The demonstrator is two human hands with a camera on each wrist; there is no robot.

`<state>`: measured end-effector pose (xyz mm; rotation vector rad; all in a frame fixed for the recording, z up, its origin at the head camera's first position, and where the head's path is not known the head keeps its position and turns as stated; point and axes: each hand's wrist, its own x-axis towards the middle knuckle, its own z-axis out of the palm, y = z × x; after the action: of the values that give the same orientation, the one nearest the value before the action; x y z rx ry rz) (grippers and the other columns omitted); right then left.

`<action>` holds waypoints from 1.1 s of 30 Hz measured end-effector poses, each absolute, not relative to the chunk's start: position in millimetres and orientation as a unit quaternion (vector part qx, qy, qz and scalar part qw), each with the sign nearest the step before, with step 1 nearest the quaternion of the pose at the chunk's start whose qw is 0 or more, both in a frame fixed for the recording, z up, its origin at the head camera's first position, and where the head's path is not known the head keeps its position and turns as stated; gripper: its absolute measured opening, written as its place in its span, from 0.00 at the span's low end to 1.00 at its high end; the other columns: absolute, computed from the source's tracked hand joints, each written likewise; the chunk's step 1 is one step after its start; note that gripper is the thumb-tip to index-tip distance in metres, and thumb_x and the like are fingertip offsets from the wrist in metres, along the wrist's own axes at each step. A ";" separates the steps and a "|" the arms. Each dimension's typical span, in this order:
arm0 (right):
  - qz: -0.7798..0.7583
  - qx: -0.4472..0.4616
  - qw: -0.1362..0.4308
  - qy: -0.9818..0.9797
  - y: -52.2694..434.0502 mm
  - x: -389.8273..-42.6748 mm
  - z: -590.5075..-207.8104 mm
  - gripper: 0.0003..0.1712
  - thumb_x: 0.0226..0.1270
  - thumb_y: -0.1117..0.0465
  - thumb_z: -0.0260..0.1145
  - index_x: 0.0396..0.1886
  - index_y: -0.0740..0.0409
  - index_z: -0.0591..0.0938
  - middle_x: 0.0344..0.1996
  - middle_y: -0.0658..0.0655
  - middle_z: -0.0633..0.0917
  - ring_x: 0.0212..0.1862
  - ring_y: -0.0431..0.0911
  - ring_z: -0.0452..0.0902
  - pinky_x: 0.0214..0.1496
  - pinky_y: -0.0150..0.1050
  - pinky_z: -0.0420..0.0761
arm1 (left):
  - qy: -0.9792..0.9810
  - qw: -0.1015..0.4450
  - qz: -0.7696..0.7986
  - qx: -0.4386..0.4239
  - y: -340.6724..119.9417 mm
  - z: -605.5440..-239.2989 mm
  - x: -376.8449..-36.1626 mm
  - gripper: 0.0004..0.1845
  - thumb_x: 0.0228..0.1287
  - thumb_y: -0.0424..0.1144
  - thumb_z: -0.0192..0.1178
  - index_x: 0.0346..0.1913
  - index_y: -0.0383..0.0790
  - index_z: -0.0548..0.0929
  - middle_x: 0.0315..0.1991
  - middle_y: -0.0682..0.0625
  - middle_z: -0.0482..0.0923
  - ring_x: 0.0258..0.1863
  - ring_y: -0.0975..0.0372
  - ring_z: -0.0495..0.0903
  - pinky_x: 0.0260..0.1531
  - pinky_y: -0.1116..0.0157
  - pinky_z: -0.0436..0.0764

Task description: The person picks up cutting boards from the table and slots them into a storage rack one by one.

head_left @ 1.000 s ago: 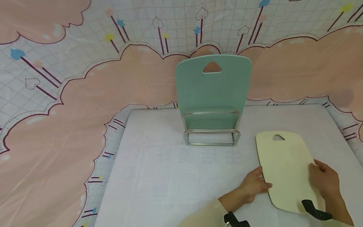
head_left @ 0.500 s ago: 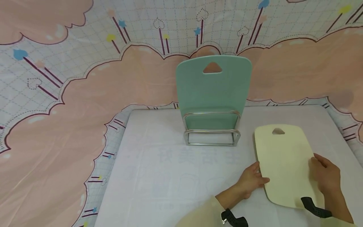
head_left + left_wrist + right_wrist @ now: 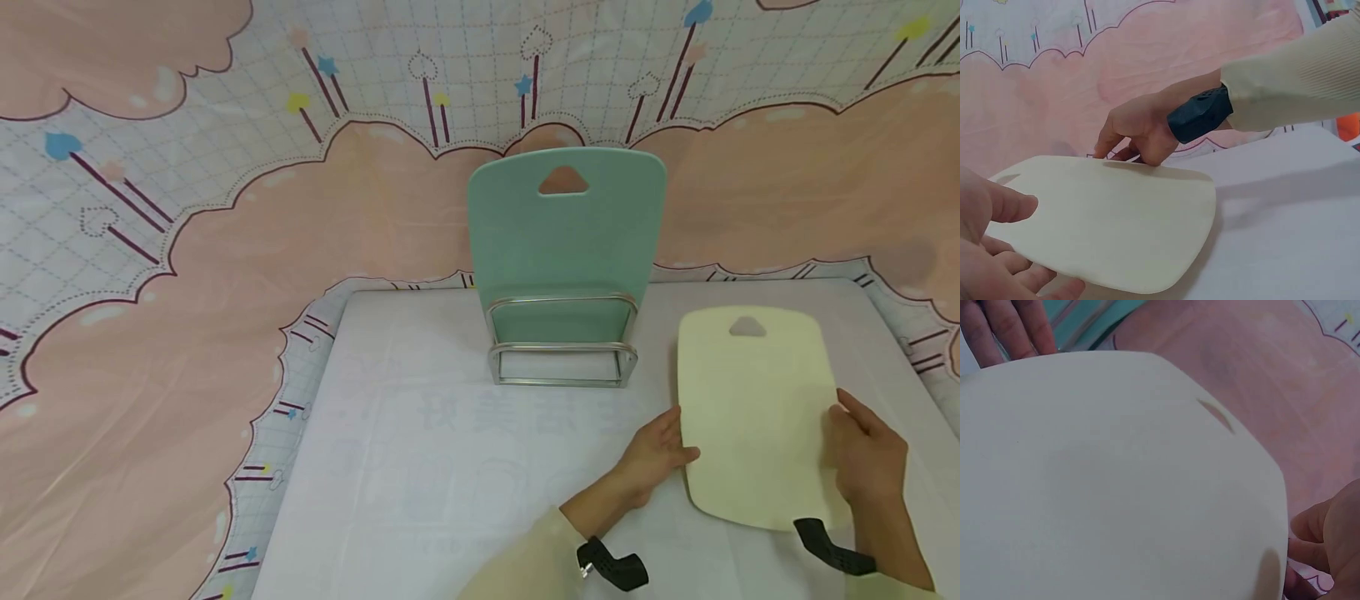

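Observation:
A cream cutting board [image 3: 757, 417] with a cut-out handle hole is held between both hands at the right of the head view, its far end tilted up from the table. My left hand [image 3: 648, 458] holds its left edge, with the thumb over the top face and the fingers underneath, as the left wrist view shows. On the opposite edge, my right hand [image 3: 870, 458] grips the board, some of its fingers hidden behind it. A green cutting board [image 3: 566, 225] stands upright in a metal wire rack [image 3: 562, 346], left of the cream board.
The white tabletop [image 3: 420, 467] lies under everything, ending at a back edge behind the rack. A patterned pink and white cloth [image 3: 360, 208] hangs behind and spreads around the table. A black strap [image 3: 611, 567] sits on each wrist.
Both hands have moved the cream board away from the body, and its far end has tipped upward. The green board and the rack stay in place.

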<state>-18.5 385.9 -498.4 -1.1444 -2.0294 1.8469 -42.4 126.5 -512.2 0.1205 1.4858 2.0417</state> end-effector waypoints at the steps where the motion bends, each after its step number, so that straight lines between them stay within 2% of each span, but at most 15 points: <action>1: 0.620 -0.389 0.092 -0.675 385.2 -19.6 -496.9 0.25 0.70 0.54 0.59 0.66 0.43 0.73 0.34 0.34 0.76 0.34 0.32 0.68 0.22 0.24 0.67 | 0.565 0.300 0.767 0.046 126.2 -511.8 -42.8 0.34 0.64 0.24 0.57 0.71 0.31 0.57 0.67 0.41 0.65 0.66 0.56 0.63 0.61 0.65 0.67; 3: 0.612 -0.403 0.095 -0.673 383.3 -22.3 -493.8 0.25 0.70 0.54 0.59 0.66 0.44 0.73 0.31 0.35 0.75 0.29 0.33 0.67 0.20 0.25 0.67 | 0.569 0.293 0.767 0.043 126.3 -511.2 -43.0 0.33 0.63 0.24 0.57 0.71 0.32 0.59 0.66 0.42 0.66 0.65 0.57 0.66 0.60 0.65 0.68; 7: 0.602 -0.417 0.097 -0.674 380.8 -23.6 -490.9 0.26 0.69 0.54 0.60 0.66 0.42 0.73 0.30 0.35 0.75 0.27 0.32 0.68 0.19 0.26 0.68 | 0.567 0.268 0.778 0.039 127.4 -509.2 -42.9 0.32 0.62 0.22 0.56 0.69 0.31 0.62 0.64 0.43 0.69 0.61 0.58 0.70 0.57 0.66 0.71; 11: 0.584 -0.415 0.123 -0.687 378.7 -24.3 -491.8 0.25 0.67 0.55 0.61 0.65 0.40 0.75 0.27 0.35 0.76 0.24 0.31 0.70 0.18 0.25 0.68 | 0.578 0.248 0.776 0.045 127.8 -504.2 -43.8 0.32 0.61 0.21 0.56 0.69 0.31 0.63 0.64 0.43 0.69 0.61 0.58 0.70 0.56 0.67 0.71; 19: 0.574 -0.392 0.220 -0.684 372.9 -33.5 -500.8 0.22 0.63 0.61 0.62 0.57 0.42 0.82 0.28 0.38 0.77 0.28 0.31 0.71 0.19 0.21 0.69 | 0.619 0.224 0.752 0.036 128.3 -498.7 -47.5 0.33 0.61 0.23 0.60 0.69 0.35 0.64 0.65 0.45 0.68 0.64 0.57 0.67 0.59 0.65 0.69; 26: 0.602 -0.412 0.221 -0.647 368.2 -39.2 -497.9 0.24 0.62 0.65 0.63 0.57 0.43 0.82 0.32 0.43 0.75 0.32 0.35 0.68 0.20 0.20 0.69 | 0.619 0.223 0.752 0.044 125.5 -498.7 -48.7 0.34 0.61 0.24 0.60 0.70 0.37 0.63 0.67 0.46 0.65 0.66 0.56 0.63 0.59 0.64 0.68; 33: 0.550 -0.416 0.194 -0.698 368.7 -38.3 -493.3 0.26 0.64 0.64 0.61 0.60 0.36 0.78 0.34 0.39 0.71 0.35 0.31 0.67 0.22 0.17 0.68 | 0.607 0.227 0.757 0.082 122.9 -498.8 -50.2 0.36 0.62 0.25 0.60 0.72 0.38 0.59 0.69 0.48 0.62 0.67 0.59 0.60 0.62 0.63 0.65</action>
<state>-38.3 368.7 -493.3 -1.1658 -1.9572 1.5437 -50.2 122.9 -498.8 0.2251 1.6725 2.0860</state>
